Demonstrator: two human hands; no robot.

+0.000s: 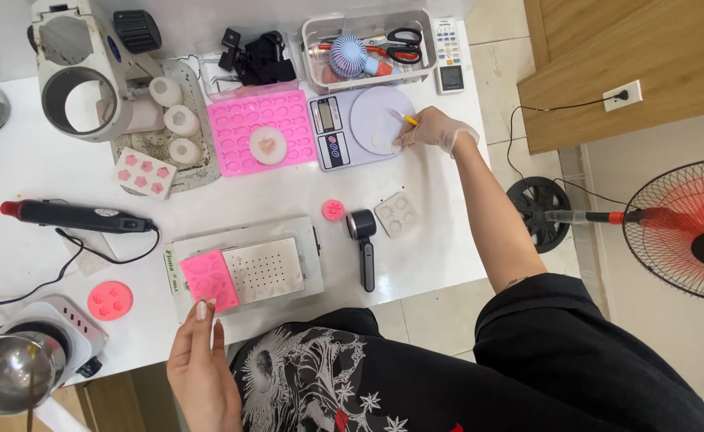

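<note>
Matt pink silicone mould (210, 279), perforated metal plate (263, 269), glossy steel pot (8, 372), smooth white table (440, 240).

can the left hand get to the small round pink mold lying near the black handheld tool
Probably yes. The left hand rests on the pink rectangular mold at the table's near edge, and the round pink mold lies uncovered beyond the perforated metal plate, with nothing tall between.

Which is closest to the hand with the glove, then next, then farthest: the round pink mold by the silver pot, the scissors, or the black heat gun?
From the gloved right hand:
1. Scissors, in the tray just above it.
2. Black heat gun, across the table at left.
3. Round pink mold, at the lower left near the silver pot.
</note>
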